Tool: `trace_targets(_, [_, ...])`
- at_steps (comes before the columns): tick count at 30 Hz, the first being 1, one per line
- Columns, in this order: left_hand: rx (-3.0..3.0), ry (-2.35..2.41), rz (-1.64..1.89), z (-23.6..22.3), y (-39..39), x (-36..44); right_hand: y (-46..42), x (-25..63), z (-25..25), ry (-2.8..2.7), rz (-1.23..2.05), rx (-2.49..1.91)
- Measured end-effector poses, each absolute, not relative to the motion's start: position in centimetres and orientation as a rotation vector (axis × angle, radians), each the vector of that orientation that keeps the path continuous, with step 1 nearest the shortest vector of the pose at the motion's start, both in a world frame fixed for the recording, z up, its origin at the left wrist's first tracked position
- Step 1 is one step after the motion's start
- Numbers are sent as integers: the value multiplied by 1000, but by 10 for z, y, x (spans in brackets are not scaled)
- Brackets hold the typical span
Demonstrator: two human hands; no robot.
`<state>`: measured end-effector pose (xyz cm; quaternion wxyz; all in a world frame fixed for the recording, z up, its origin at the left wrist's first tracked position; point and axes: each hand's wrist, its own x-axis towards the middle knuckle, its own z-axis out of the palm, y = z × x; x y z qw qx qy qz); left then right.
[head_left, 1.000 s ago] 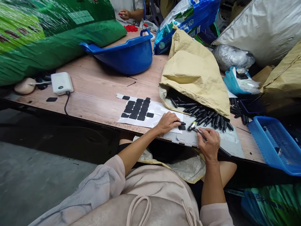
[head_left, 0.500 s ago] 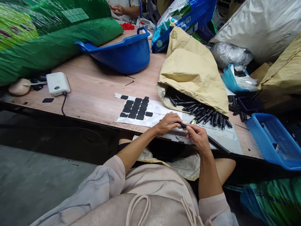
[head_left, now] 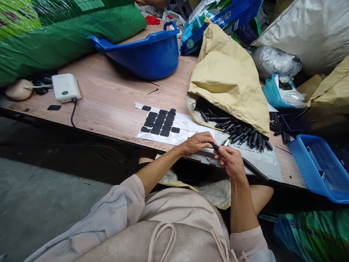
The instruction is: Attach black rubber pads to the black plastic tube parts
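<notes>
Between my two hands is a small black pen-like tube point(head_left: 215, 146), held over the table's front edge. My left hand point(head_left: 198, 142) is closed round its left part, and the fingertips of my right hand point(head_left: 230, 158) pinch its right end. Just behind the right fingers lies a piece with a yellow-green band point(head_left: 226, 142). Many similar black tubes point(head_left: 240, 134) spill out of a tan woven sack point(head_left: 229, 69). To the left, a white sheet point(head_left: 178, 136) carries rows of black rounded patches point(head_left: 159, 122). A thick black rod point(head_left: 255, 169) sticks out beside my right wrist.
A blue basin point(head_left: 147, 54) stands farther back, next to a large green package point(head_left: 81, 36). At left are a white box point(head_left: 65, 88) with a cable and a rounded beige object point(head_left: 19, 89). A blue basket point(head_left: 321, 167) overhangs the front edge at right. Part of another person's arm point(head_left: 154, 3) shows at the top.
The view has shifted slightly, so the table things sit a little differently in the picture. Both hands keep hold of the black tube, with the right fingers slightly rearranged at its end.
</notes>
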<state>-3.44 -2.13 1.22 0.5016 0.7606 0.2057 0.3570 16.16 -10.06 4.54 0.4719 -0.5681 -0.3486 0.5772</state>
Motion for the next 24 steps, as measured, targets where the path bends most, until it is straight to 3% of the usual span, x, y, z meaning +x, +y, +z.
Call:
trace_targets(12, [1781,544,857,13,-20,-33,-107,170,55,-948,1333,-1445])
trace_targets(15, [1757,572,852,12,-19,-32,-112,186,54,-1073,993,-1560])
trace_targets(20, [1748,602,885,15,-20,-30,-112,224,29,-1486,29,-1831])
trace_targets(24, [1818,576,893,24,-44,-35,-111,233,8,-1661,-282,-1891])
